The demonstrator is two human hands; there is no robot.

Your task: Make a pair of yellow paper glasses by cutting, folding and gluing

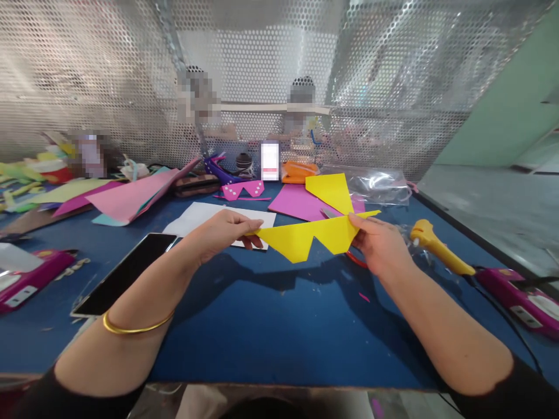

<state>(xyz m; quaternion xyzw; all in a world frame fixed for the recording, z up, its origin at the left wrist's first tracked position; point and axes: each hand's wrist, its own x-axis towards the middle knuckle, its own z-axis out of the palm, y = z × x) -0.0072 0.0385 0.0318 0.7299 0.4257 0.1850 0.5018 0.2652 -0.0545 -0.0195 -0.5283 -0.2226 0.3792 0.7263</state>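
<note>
A yellow paper cutout shaped like glasses (pixel 290 240) is stretched between my two hands above the blue table. My left hand (pixel 229 230) pinches its left tip between thumb and fingers. At the right end my right hand (pixel 378 241) grips it, with a thin yellow strip sticking out past the fingers. Scissors (pixel 358 260) with red handles lie partly hidden behind the cutout and my right hand. Behind the cutout are a yellow paper piece (pixel 332 191) and a purple sheet (pixel 292 202). Pink paper glasses (pixel 243 190) with white spots rest farther back.
A black tablet (pixel 128 273) lies at the left, near white paper (pixel 198 216) and pink sheets (pixel 140 195). A yellow glue gun (pixel 441 249) and a magenta power strip (pixel 515 297) are at the right. Perforated metal panel (pixel 262 52) stands behind.
</note>
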